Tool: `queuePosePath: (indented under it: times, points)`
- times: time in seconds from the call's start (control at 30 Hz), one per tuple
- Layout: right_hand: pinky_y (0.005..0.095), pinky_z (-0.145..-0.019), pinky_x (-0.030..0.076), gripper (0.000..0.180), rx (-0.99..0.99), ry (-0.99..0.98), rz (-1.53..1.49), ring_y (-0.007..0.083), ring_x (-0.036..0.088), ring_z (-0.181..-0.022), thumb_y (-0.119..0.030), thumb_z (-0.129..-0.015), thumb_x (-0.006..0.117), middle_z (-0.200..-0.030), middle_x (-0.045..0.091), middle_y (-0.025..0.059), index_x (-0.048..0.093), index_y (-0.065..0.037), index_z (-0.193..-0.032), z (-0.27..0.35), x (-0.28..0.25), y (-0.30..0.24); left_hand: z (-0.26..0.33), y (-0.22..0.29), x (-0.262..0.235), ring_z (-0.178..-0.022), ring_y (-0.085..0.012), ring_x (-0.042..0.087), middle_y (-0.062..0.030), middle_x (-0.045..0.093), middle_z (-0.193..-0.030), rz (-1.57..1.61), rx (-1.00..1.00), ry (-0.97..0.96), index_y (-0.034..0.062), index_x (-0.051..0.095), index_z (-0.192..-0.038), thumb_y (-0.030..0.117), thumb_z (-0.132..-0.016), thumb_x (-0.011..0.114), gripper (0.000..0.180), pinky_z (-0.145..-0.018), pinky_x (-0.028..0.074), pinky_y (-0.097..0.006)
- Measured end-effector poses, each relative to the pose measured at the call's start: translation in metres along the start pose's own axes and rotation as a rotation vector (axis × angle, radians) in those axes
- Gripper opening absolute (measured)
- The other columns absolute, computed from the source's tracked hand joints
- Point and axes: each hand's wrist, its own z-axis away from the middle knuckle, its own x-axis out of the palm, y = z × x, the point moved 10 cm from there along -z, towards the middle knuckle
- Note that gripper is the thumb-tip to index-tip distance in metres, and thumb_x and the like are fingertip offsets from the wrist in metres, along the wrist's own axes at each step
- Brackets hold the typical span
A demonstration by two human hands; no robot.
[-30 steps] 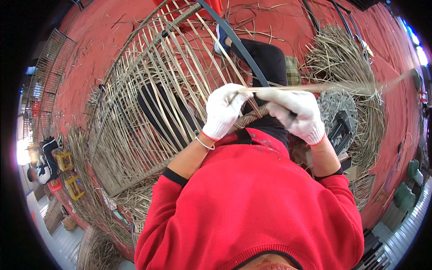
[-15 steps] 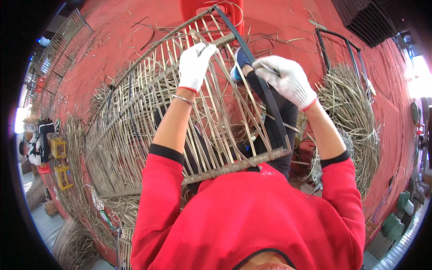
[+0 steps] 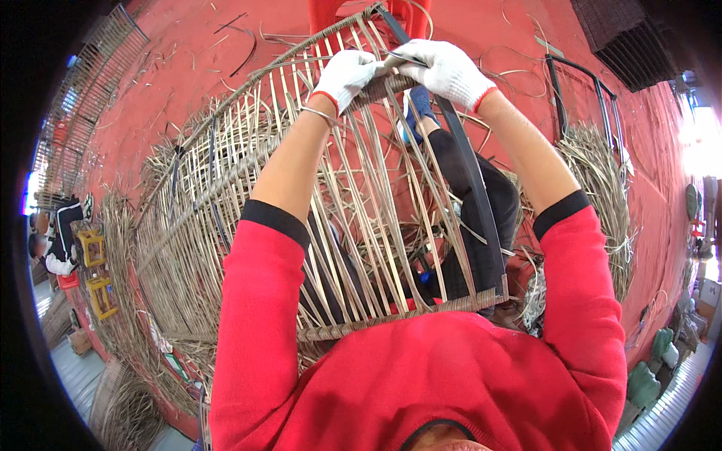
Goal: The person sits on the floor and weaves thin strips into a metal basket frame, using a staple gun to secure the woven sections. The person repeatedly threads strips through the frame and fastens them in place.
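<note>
The red-painted floor [image 3: 188, 68] fills the background, littered with loose cane offcuts, and I am looking down on it over a red pullover. At the far left edge a stack of grey wire frames [image 3: 90, 68] leans near the wall, and below it another person in dark clothes [image 3: 60, 233] crouches beside some small yellow frames [image 3: 94, 259]. Moving in from there, heaps of pale loose cane strips [image 3: 128, 301] ring the work.

The work itself is the large curved wicker panel of pale cane strips on a dark metal frame [image 3: 248, 188], propped in front of me and resting against my chest. Its upright strips are all strung from the lower woven band [image 3: 391, 316] to the top rim, but most of the span between them is open, so I judge the weaving to be at an early stage: the bottom edge is bound, a short brown woven stretch shows at the top, and the whole middle is left to fill.

My left hand [image 3: 344, 75], in a white glove, is closed on a strip at the top rim. Just beside it, touching, my right hand [image 3: 444, 69], also gloved, pinches a thin strand against the dark frame bar [image 3: 470, 188].

Further right lies a second dark metal frame with a bundle of cane [image 3: 594, 165], well apart from the panel.
</note>
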Motion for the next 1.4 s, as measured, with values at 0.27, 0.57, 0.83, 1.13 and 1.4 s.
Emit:
queuePosePath:
  times: [0.27,0.57,0.83,1.13,1.4]
  points:
    - [0.0352,-0.096,0.051,0.03,-0.059,-0.059,-0.015,0.0261,0.067,-0.106,-0.022,-0.094,0.07,-0.112,0.07,0.0087,0.069,-0.013,-0.123,-0.012,0.009,0.016,-0.009,0.009,0.002,-0.081,-0.0075,0.062,0.0004,0.073,-0.092,0.167,0.106,0.039,0.0034,0.076,-0.116,0.026,-0.096,0.07,0.03,-0.072,0.048,-0.026]
    - [0.0418,-0.09,0.054,0.026,-0.11,0.043,-0.027,0.0334,0.068,-0.101,-0.022,-0.09,0.066,-0.104,0.071,0.0143,0.071,-0.01,-0.113,-0.008,-0.005,0.013,-0.031,-0.024,0.016,-0.053,-0.0065,0.052,0.0019,0.063,-0.066,0.385,-0.023,0.049,0.0061,0.075,-0.083,0.024,-0.096,0.071,0.022,-0.048,0.037,-0.026]
    - [0.0447,-0.084,0.054,0.024,-0.059,-0.141,0.118,0.0358,0.068,-0.095,-0.029,-0.091,0.063,-0.1,0.071,0.0145,0.072,-0.013,-0.107,-0.01,0.013,0.027,-0.046,-0.035,0.038,-0.084,-0.0149,0.071,-0.007,0.076,-0.098,0.481,0.057,-0.06,-0.0005,0.076,-0.109,0.015,-0.092,0.074,0.023,-0.073,0.056,-0.028]
    - [0.0476,-0.074,0.055,0.029,-0.148,-0.387,0.21,0.038,0.07,-0.081,-0.034,-0.086,0.06,-0.088,0.073,0.0177,0.076,-0.013,-0.098,-0.024,0.018,0.001,-0.038,-0.011,0.025,-0.055,-0.0137,0.053,-0.0028,0.062,-0.065,0.018,0.143,-0.168,0.0074,0.071,-0.076,0.033,-0.093,0.07,0.031,-0.051,0.037,-0.031]
    - [0.0479,-0.067,0.055,0.03,-0.134,-0.653,0.25,0.038,0.07,-0.072,-0.039,-0.071,0.072,-0.077,0.072,0.0173,0.075,-0.012,-0.084,-0.008,0.018,-0.012,-0.044,0.008,0.048,-0.085,-0.0356,0.072,-0.0211,0.073,-0.089,-0.872,0.514,-0.154,0.0044,0.075,-0.091,0.031,-0.091,0.058,0.032,-0.077,0.056,-0.041]
